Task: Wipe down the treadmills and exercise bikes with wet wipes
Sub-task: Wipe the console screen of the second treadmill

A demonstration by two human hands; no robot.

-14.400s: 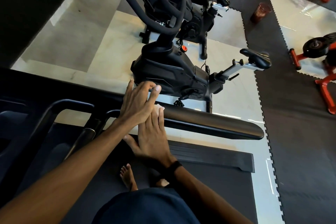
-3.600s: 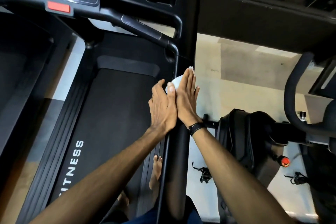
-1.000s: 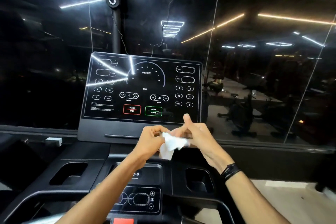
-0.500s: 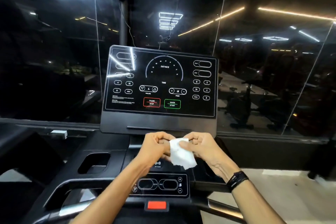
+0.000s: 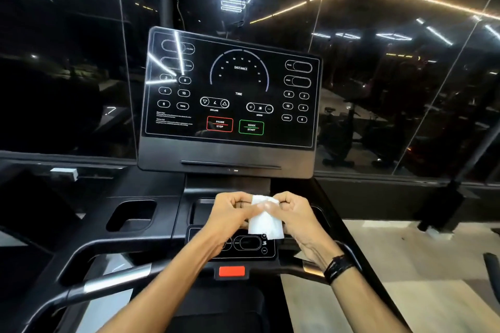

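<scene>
A small white wet wipe (image 5: 264, 222) hangs between my two hands in front of the treadmill's lower control panel (image 5: 251, 247). My left hand (image 5: 230, 212) pinches its upper left edge with curled fingers. My right hand (image 5: 293, 213) pinches its upper right edge; a black band sits on that wrist. Above them stands the treadmill's black console screen (image 5: 230, 94), dark glass with printed buttons, a red PAUSE/STOP box and a green QUICK START box. The wipe touches no part of the treadmill.
A red stop button (image 5: 232, 271) sits on the front handlebar (image 5: 116, 280). A cup holder recess (image 5: 132, 215) lies left of the hands. Behind the console a dark glass wall (image 5: 405, 76) reflects ceiling lights and exercise bikes. Pale floor (image 5: 405, 257) shows at lower right.
The view has come closer to the console. Both hands still hold the wipe and have drawn its top edge flatter between them, just above the lower panel.
</scene>
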